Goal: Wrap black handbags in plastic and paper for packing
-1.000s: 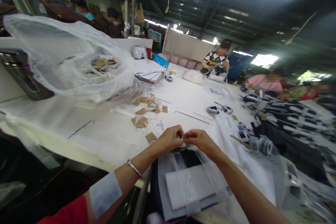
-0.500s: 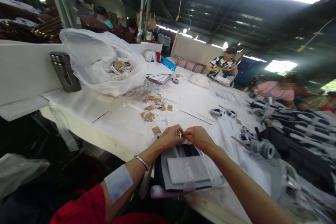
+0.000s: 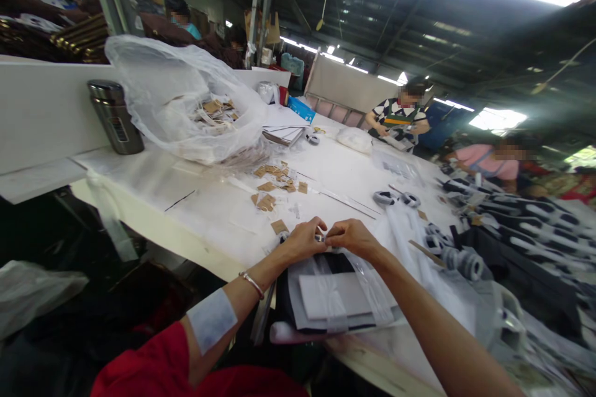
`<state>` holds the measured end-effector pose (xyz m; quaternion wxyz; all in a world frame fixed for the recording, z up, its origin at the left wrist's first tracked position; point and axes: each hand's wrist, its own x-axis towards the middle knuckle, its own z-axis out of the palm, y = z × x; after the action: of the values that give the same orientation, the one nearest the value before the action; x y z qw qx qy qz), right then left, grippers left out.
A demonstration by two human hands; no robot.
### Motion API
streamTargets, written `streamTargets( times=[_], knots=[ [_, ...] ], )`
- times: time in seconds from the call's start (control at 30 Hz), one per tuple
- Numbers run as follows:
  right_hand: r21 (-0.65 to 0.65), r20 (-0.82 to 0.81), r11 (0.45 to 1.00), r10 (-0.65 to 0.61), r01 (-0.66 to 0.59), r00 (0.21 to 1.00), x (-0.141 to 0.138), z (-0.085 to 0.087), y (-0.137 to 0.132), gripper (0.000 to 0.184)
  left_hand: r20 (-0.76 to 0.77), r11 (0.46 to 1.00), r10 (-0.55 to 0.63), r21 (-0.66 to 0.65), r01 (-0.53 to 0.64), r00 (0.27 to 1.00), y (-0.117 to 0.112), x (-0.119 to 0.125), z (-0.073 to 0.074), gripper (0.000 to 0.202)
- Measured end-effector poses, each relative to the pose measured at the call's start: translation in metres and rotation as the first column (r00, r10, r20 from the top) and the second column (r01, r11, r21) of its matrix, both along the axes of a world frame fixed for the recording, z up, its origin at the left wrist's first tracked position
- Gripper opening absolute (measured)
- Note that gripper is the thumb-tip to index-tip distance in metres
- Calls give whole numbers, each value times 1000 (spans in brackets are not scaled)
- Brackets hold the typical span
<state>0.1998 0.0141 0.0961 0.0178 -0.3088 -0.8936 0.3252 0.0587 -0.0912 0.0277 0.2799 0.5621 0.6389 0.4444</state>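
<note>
My left hand (image 3: pixel 305 239) and my right hand (image 3: pixel 349 237) meet fingertip to fingertip over the near edge of the table. Both are closed in a pinch. A small pale bit shows between them, too small to name. A shiny silver band (image 3: pixel 319 238) shows at my left fingers. Just below my hands lies a folded black and grey item (image 3: pixel 298 307) with a white card (image 3: pixel 333 295) on top and clear plastic strips (image 3: pixel 370 285) across it. A brown paper tag (image 3: pixel 279 227) rests beside my left hand.
Several brown tags (image 3: pixel 279 177) lie scattered ahead. Behind them are a clear plastic bag (image 3: pixel 186 87) of tags and a dark flask (image 3: pixel 116 118). Grey-white rolls (image 3: pixel 465 263) and black-and-white pieces (image 3: pixel 526 217) cover the right side. A co-worker (image 3: pixel 398 115) is across the table.
My fingers have shifted slightly where they meet, with my left index finger more arched. The co-worker across the table has lowered their hands. The view has tilted a little.
</note>
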Motion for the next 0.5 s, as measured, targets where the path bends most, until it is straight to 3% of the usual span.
streamTargets(
  times=[0.13, 0.3, 0.5],
  knots=[
    [157, 70, 988, 0, -11, 998, -5, 8, -8, 11, -59, 1000, 1, 2, -1, 998, -1, -1, 2, 37],
    [353, 162, 934, -6, -52, 987, -7, 15, -21, 20, -114, 999, -21, -27, 18, 993, -2, -1, 6, 17],
    [445, 269, 881, 41, -162, 962, -9, 21, -24, 21, -54, 998, -45, -55, 42, 998, -2, -5, 9, 22]
  ],
)
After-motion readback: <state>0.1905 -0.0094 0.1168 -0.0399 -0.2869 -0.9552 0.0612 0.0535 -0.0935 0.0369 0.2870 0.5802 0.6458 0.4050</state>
